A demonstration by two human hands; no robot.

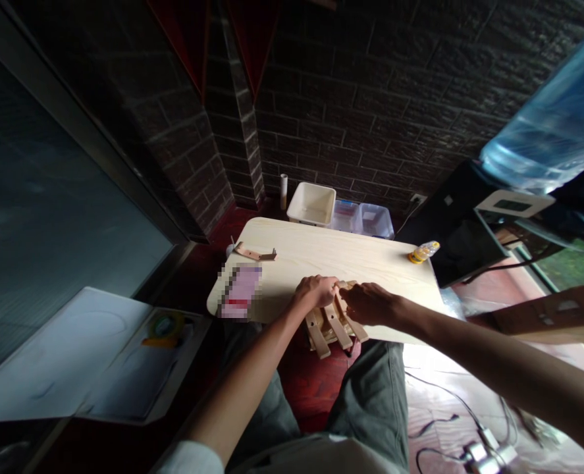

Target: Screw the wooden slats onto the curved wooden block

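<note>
A light wooden piece with several curved slats [334, 324] lies at the table's near edge, its slat ends jutting out over my lap. My left hand [317, 290] is closed at its upper left side. From the right, my right hand [369, 303] is closed at its upper right part, with the fingertips turned in and mostly hidden. Both hands meet close together over the far end of the slats. Whether either one pinches a small part there is too small to see. A loose curved wooden strip [255, 254] with metal pins lies at the table's far left.
The pale table [316, 247] has a yellow-capped clear bottle [424, 252] at its right corner and a blurred pink item [242, 293] at left. Behind stand a cream bin [312, 204] and clear plastic boxes [375, 220]. Cables [450, 395] lie on the floor at right.
</note>
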